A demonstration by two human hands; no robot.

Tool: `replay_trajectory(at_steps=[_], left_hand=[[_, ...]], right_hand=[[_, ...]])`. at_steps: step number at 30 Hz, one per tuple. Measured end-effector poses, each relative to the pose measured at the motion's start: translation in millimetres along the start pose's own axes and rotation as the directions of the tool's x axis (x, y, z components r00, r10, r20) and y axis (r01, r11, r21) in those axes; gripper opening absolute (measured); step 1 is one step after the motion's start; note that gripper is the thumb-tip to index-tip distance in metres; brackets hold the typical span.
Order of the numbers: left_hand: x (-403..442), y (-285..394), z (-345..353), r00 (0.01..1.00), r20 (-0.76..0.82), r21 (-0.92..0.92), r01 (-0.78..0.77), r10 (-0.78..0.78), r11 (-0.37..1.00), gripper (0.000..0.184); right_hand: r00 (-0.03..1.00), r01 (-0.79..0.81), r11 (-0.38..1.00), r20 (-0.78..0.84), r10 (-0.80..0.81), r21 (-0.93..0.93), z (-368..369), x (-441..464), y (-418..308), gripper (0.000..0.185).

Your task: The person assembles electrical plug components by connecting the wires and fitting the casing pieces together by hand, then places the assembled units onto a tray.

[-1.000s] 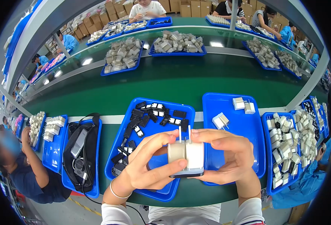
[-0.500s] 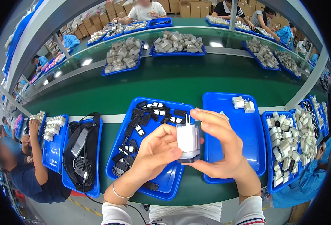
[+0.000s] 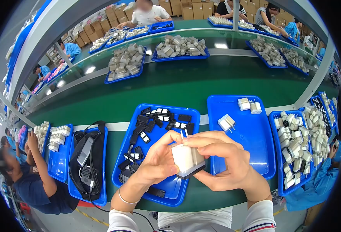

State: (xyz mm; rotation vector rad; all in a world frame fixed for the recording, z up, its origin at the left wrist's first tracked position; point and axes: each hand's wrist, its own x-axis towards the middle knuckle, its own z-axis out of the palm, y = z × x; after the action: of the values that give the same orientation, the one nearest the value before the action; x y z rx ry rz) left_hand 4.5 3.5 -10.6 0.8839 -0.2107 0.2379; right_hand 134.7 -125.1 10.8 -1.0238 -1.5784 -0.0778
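A white plug charger (image 3: 185, 159), with two metal prongs pointing up and a black cover at its lower end, is held between both hands above the bench. My left hand (image 3: 155, 160) is closed on its left side, thumb across the lower front. Around its right side lies my right hand (image 3: 230, 162), fingers at the upper edge by the prongs and thumb low near the black cover. Under my left hand is a blue tray (image 3: 118, 154) of small black covers (image 3: 141, 128), some with white pieces. Beyond my right hand, another blue tray (image 3: 242, 149) carries several white chargers (image 3: 226, 123).
At right, a blue tray (image 3: 282, 185) is heaped with white chargers. A black bag (image 3: 86, 158) with a device and cable lies in a tray at left. Further trays of chargers (image 3: 180, 48) stand on the shelf ahead. A co-worker (image 3: 39, 181) sits at left.
My right fingers have come in from above and closed against the charger. The charger has tilted and shifted slightly left and down. A charger in the right tray is now uncovered.
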Motion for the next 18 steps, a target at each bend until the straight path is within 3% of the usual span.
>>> replay_trajectory(at_steps=[3, 6, 10, 14, 15, 17, 18], left_hand=[[-2, 1, 3, 0.999, -0.043, 0.041, -0.001, 0.003, 0.999, 0.051], [1, 0, 18, 0.959, -0.281, 0.149, 0.011, 0.032, 0.989, 0.056], [1, -3, 14, 0.96, -0.279, 0.164, 0.022, 0.025, 0.986, 0.056], [2, -1, 26, 0.964, -0.264, 0.142, 0.077, -0.037, 0.987, 0.065], [1, 1, 24, 0.977, -0.176, 0.06, 0.133, -0.12, 0.989, 0.04], [-1, -3, 26, 0.957, -0.245, -0.005, 0.162, -0.158, 0.987, 0.035], [-4, -3, 25, 0.956, -0.277, 0.128, 0.14, -0.101, 0.982, 0.038]], right_hand=[[0.999, 0.018, 1.0, -0.027, -0.018, 0.002, 1, 1, 0, 0.054], [0.997, 0.062, 0.997, -0.053, -0.064, -0.04, 3, 2, 2, 0.051], [0.998, 0.034, 0.999, -0.056, -0.036, -0.025, 2, 1, 8, 0.047], [0.989, -0.117, 0.991, -0.084, 0.122, 0.062, -4, 0, 9, 0.046], [0.987, -0.133, 0.99, -0.087, 0.137, 0.045, -8, 3, 11, 0.048], [0.982, -0.184, 0.982, -0.032, 0.186, 0.049, -10, 3, 14, 0.06], [0.979, -0.193, 0.98, -0.056, 0.196, 0.055, -10, 2, 14, 0.058]])
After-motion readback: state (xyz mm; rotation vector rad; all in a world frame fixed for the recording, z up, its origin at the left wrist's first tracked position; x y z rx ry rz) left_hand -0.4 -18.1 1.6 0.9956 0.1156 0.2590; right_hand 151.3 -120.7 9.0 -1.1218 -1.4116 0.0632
